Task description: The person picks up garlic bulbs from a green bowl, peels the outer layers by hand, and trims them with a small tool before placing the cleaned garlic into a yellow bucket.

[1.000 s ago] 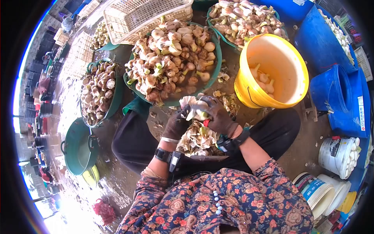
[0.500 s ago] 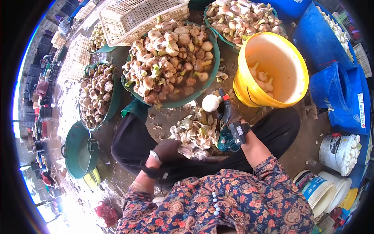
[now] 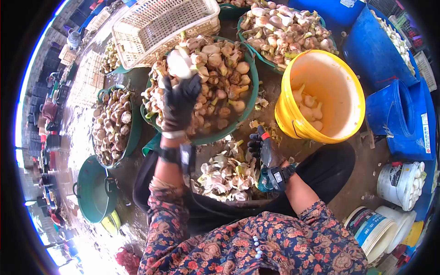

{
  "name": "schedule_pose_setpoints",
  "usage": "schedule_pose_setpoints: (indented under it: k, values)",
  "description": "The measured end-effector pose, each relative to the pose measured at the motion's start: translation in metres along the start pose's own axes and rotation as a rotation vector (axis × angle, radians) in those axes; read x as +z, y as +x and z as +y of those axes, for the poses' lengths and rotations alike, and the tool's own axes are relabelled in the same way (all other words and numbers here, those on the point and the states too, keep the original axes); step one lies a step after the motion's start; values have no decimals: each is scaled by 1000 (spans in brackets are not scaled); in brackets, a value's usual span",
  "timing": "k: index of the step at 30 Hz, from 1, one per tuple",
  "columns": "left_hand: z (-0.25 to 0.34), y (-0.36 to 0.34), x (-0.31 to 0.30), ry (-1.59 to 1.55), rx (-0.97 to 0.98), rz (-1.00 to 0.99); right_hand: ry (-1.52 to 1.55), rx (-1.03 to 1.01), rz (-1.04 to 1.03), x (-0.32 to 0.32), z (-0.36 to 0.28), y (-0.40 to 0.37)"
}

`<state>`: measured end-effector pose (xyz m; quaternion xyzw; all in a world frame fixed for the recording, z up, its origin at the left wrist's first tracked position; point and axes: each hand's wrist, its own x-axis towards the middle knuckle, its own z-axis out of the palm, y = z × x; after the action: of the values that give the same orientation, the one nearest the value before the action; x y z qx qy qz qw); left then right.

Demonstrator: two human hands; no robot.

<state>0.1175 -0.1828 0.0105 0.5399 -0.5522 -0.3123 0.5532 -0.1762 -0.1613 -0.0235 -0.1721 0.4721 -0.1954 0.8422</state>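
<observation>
1. The floor [image 3: 362,183] is wet, littered ground, crowded all round the seated person. There are blue drums [image 3: 398,119] at 3 o'clock, a white crate [image 3: 160,23] at 11 o'clock, and more filled basins at 9 and 1 o'clock. Free room is scarce; the clearest gap is just in front of the knees.
2. The basin [image 3: 255,78] is green, sits at 12 o'clock and is heaped with unpeeled garlic. It lies just beyond the knees, with its near rim under the raised left forearm.
3. The bucket [image 3: 334,87] is yellow and stands at 2 o'clock, just beside the basin but apart from it. A few pale bulbs lie in its bottom. It is nearer the right hand than the left.
4. The heap [image 3: 224,176] of torn skins lies between the knees, at 6 o'clock from the basin.
5. The left hand [image 3: 179,103] is gloved and stretched out over the basin, its fingers closed on the bulb. The hands are well apart, with the right one at 4 o'clock from the left.
6. The right hand [image 3: 266,151] is gloved and low by the heap, curled round a red-ended tool [image 3: 265,135]. It may be a knife, but the blade does not show.
7. The bulb [image 3: 178,64] is white and sits at the left fingertips, at 12 o'clock from that hand and above the basin's pile. It looks roundish, and I cannot tell which way its long axis runs. The left hand has it; the right is well clear of it.
</observation>
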Motion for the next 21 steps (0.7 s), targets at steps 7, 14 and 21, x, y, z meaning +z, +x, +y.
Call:
schedule_pose_setpoints:
  k: [7,14,21]
  values:
    - [2,73,88,976,-207,-258,-125,-69,7,-3,8,17]
    - [-26,50,109,860,-392,-407,-133,-166,196,-3,-2,23]
    - [49,-64,95,586,-117,-352,-882,-747,419,6,7,18]
